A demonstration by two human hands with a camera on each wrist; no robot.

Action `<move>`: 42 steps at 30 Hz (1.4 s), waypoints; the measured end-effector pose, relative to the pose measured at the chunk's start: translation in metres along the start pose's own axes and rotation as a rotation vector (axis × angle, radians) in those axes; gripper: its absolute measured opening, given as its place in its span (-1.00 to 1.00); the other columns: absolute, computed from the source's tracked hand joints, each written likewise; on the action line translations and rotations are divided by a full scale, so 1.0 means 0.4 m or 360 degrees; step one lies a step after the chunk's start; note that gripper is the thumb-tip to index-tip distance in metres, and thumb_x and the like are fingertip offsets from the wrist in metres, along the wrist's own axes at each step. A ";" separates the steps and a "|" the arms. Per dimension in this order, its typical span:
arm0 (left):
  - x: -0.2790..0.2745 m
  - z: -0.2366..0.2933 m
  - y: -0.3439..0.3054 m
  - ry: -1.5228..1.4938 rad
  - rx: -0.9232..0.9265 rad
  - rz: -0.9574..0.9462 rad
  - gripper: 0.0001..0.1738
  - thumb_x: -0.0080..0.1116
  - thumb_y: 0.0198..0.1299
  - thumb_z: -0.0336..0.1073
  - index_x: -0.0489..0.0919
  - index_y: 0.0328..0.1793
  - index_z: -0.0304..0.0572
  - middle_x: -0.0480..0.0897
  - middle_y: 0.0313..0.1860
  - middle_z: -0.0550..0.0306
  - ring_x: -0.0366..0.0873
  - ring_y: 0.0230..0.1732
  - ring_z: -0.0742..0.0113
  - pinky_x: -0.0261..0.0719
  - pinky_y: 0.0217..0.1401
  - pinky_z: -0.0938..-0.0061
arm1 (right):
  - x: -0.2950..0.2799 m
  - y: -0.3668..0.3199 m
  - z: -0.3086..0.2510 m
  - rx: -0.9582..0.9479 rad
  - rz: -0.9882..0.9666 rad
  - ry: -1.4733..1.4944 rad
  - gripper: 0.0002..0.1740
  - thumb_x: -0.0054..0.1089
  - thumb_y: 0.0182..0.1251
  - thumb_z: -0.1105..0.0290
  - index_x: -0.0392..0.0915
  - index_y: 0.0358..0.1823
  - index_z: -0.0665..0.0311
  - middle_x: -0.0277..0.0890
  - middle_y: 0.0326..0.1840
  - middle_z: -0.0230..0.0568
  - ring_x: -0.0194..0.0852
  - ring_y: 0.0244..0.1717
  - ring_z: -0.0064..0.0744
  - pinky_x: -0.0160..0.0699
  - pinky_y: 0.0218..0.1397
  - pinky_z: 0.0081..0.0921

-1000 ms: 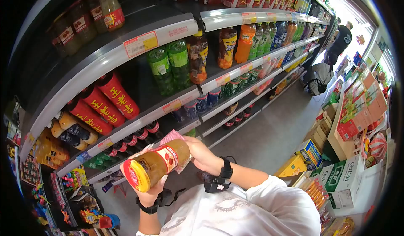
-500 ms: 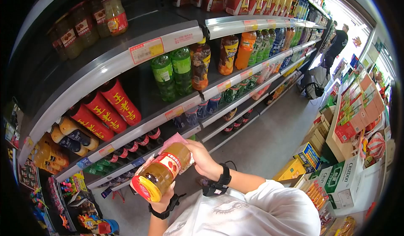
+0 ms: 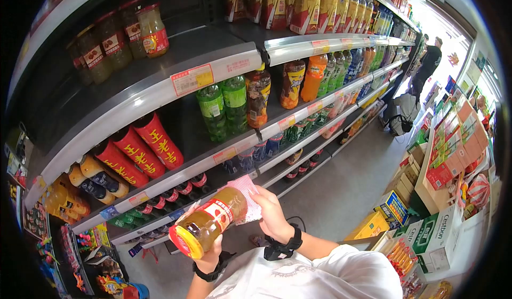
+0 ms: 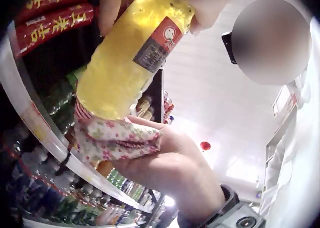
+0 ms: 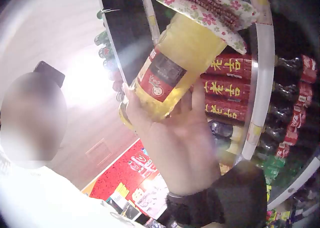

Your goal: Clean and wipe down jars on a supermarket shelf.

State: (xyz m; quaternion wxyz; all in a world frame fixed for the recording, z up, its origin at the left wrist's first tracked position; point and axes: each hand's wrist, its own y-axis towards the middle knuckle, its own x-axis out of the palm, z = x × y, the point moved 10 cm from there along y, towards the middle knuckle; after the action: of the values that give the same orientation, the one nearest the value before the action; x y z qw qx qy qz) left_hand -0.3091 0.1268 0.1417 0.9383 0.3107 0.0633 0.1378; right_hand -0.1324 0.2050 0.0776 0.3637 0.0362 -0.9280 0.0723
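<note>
A glass jar (image 3: 221, 209) of yellowish contents, its red and yellow lid (image 3: 186, 241) tilted down to the left, lies in my left hand (image 3: 212, 253). That hand's fingers curl around the lid end, as the right wrist view shows with the jar (image 5: 172, 70) and left hand (image 5: 182, 145). At the jar's base my right hand (image 3: 273, 216) holds a cloth (image 3: 246, 196), pink-checked on one side. Its other, flowered side shows in the left wrist view, where the cloth (image 4: 117, 140) touches the base between the jar (image 4: 122, 62) and right hand (image 4: 172, 165).
Shelves carry similar jars (image 3: 154, 32), red cans (image 3: 158, 140) and green bottles (image 3: 234, 104). Boxes (image 3: 434, 235) and packaged goods line the aisle's right side. Farther down the grey floor (image 3: 336, 179), one person (image 3: 429, 61) stands near the bright doorway and another is low beside the shelves.
The right hand has moved slightly outward from the jar's base, and more of the checked cloth shows. The left hand keeps its grip. The shelves appear lower in the head view.
</note>
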 end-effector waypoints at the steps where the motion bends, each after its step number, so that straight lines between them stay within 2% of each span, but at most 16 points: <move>1: -0.006 -0.017 -0.010 0.0014 -0.0102 0.0025 -0.22 0.17 0.07 -0.39 0.08 0.41 -0.33 0.25 0.37 -0.17 0.26 0.37 0.02 0.17 0.43 0.19 | 0.001 -0.004 -0.008 -0.0050 0.0010 0.0025 -0.64 -0.09 0.35 0.49 0.40 0.14 0.46 0.53 0.05 -0.14 0.51 0.04 -0.44 0.44 0.14 -0.50; 6: 0.017 0.010 0.015 -0.0436 -0.0093 0.0187 -0.05 0.32 0.04 -0.04 0.01 0.40 -0.30 0.19 0.39 -0.19 0.23 0.38 -0.02 0.15 0.42 0.14 | 0.035 -0.023 -0.039 -0.0191 -0.0098 -0.0063 -0.67 -0.09 0.45 0.39 0.42 0.13 0.42 0.51 0.06 -0.25 0.44 0.06 -0.56 0.37 0.13 -0.59; 9: 0.033 0.006 0.005 -0.0073 -0.0181 0.0036 -0.01 0.31 0.04 0.02 -0.06 0.37 -0.28 0.17 0.40 -0.20 0.24 0.37 -0.01 0.15 0.43 0.15 | 0.037 -0.027 -0.034 -0.0149 -0.0132 -0.0082 -0.67 -0.10 0.45 0.40 0.41 0.14 0.41 0.50 0.07 -0.25 0.42 0.09 -0.56 0.36 0.15 -0.59; 12: 0.042 0.051 0.016 0.0068 0.0104 -0.0074 0.00 0.41 -0.05 -0.17 -0.07 0.36 -0.15 0.22 0.37 -0.23 0.27 0.36 -0.04 0.19 0.42 0.12 | 0.049 -0.020 -0.028 0.0039 -0.0159 -0.0127 -0.65 -0.09 0.43 0.41 0.39 0.16 0.42 0.50 0.08 -0.22 0.44 0.10 -0.52 0.38 0.16 -0.56; 14: 0.062 0.074 0.027 0.0395 0.0033 -0.0343 -0.01 0.50 -0.14 -0.25 -0.02 0.29 -0.08 0.27 0.33 -0.24 0.33 0.31 -0.05 0.27 0.37 0.11 | 0.026 -0.002 0.004 0.0238 -0.0160 -0.0207 -0.63 -0.08 0.41 0.43 0.38 0.18 0.42 0.51 0.09 -0.17 0.48 0.08 -0.47 0.44 0.15 -0.51; 15: 0.059 0.102 0.035 0.0018 0.0339 -0.0284 0.05 0.55 -0.20 -0.25 -0.02 0.29 -0.09 0.28 0.31 -0.26 0.33 0.29 -0.05 0.33 0.33 0.10 | 0.015 0.006 0.038 0.0389 -0.0198 -0.0177 -0.64 -0.08 0.41 0.43 0.39 0.18 0.42 0.51 0.08 -0.17 0.50 0.06 -0.46 0.46 0.13 -0.51; 17: 0.068 0.082 0.014 -0.0218 0.0332 -0.0536 0.07 0.61 -0.30 -0.28 0.04 0.27 -0.08 0.33 0.26 -0.25 0.36 0.28 -0.05 0.35 0.32 0.07 | -0.005 0.013 0.106 0.0693 -0.0272 -0.0119 -0.64 -0.07 0.41 0.43 0.39 0.17 0.42 0.52 0.07 -0.17 0.52 0.03 -0.45 0.49 0.10 -0.50; 18: 0.072 0.052 0.008 -0.0186 0.0097 -0.0696 0.04 0.64 -0.37 -0.32 0.13 0.23 -0.06 0.39 0.21 -0.25 0.39 0.26 -0.07 0.36 0.31 0.03 | 0.001 0.003 0.124 0.0829 -0.0306 -0.0086 -0.66 -0.08 0.42 0.43 0.41 0.14 0.42 0.54 0.04 -0.18 0.55 -0.03 -0.46 0.53 0.05 -0.49; 21: 0.084 0.074 0.007 -0.0164 0.0305 -0.0801 0.01 0.60 -0.33 -0.40 0.14 0.24 -0.10 0.38 0.23 -0.22 0.38 0.27 -0.06 0.31 0.35 0.04 | 0.006 -0.008 0.129 0.0798 -0.0212 -0.0107 -0.72 -0.10 0.42 0.38 0.47 0.03 0.33 0.57 -0.10 -0.27 0.57 -0.16 -0.51 0.55 -0.10 -0.54; 23: 0.068 0.048 0.011 -0.0292 0.0009 -0.0419 -0.08 0.57 -0.25 -0.37 0.20 0.23 -0.12 0.37 0.26 -0.21 0.39 0.28 -0.06 0.39 0.28 0.05 | 0.015 -0.015 0.088 0.0617 -0.0074 -0.0110 -0.73 -0.13 0.45 0.35 0.46 0.03 0.31 0.57 -0.10 -0.29 0.55 -0.15 -0.54 0.52 -0.08 -0.57; 27: 0.056 0.021 0.056 0.0446 0.0002 -0.0200 -0.10 0.40 -0.04 -0.31 0.07 0.36 -0.29 0.34 0.28 -0.14 0.37 0.26 0.06 0.29 0.34 0.23 | 0.030 0.000 0.034 0.0223 -0.0013 0.0110 -0.69 -0.15 0.45 0.38 0.41 0.12 0.33 0.53 0.02 -0.27 0.50 0.00 -0.52 0.45 0.08 -0.55; 29: 0.035 -0.008 0.044 -0.0179 -0.0258 0.0210 -0.14 0.36 0.02 -0.32 0.07 0.36 -0.32 0.33 0.29 -0.13 0.35 0.28 0.09 0.30 0.35 0.27 | 0.055 -0.001 -0.013 0.0113 -0.0020 0.0160 -0.66 -0.16 0.45 0.40 0.39 0.17 0.35 0.49 0.09 -0.24 0.47 0.07 -0.49 0.42 0.15 -0.53; 34: 0.130 0.051 0.114 0.0000 0.0067 -0.0466 -0.11 0.57 -0.30 -0.35 0.31 0.22 -0.32 0.44 0.21 -0.17 0.44 0.22 0.08 0.38 0.29 0.27 | -0.006 0.045 0.002 0.0410 -0.0104 -0.0051 -0.67 -0.19 0.43 0.42 0.42 0.12 0.37 0.54 0.02 -0.21 0.53 0.00 -0.44 0.50 0.08 -0.47; 35: 0.148 0.007 0.106 -0.0137 -0.0239 -0.0603 -0.16 0.57 -0.31 -0.37 0.37 0.18 -0.30 0.48 0.19 -0.14 0.45 0.22 0.08 0.36 0.30 0.26 | -0.018 0.051 0.003 0.0490 -0.0110 -0.0077 -0.70 -0.17 0.42 0.42 0.45 0.05 0.38 0.57 -0.06 -0.21 0.58 -0.10 -0.43 0.56 -0.03 -0.48; 37: 0.184 0.082 0.161 -0.0119 0.0134 -0.0688 -0.12 0.58 -0.33 -0.38 0.35 0.20 -0.27 0.47 0.21 -0.11 0.45 0.23 0.11 0.37 0.31 0.28 | -0.022 0.059 -0.009 0.0523 -0.0163 -0.0034 -0.70 -0.17 0.42 0.42 0.46 0.03 0.40 0.58 -0.08 -0.18 0.59 -0.13 -0.41 0.58 -0.06 -0.47; 42: 0.210 0.006 0.199 -0.0634 -0.0329 -0.0365 -0.25 0.48 -0.18 -0.53 0.39 0.21 -0.30 0.51 0.16 0.05 0.49 0.15 0.31 0.44 0.24 0.38 | -0.014 0.040 -0.113 0.0071 0.0006 0.0056 -0.68 -0.18 0.43 0.44 0.41 0.11 0.42 0.54 0.02 -0.18 0.54 -0.02 -0.42 0.50 0.09 -0.47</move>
State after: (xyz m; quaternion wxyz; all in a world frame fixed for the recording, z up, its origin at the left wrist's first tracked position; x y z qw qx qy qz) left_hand -0.2460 0.2115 0.1886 0.9686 0.2248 -0.1025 -0.0276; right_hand -0.0998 0.2283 0.1048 0.3790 0.0414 -0.9197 0.0943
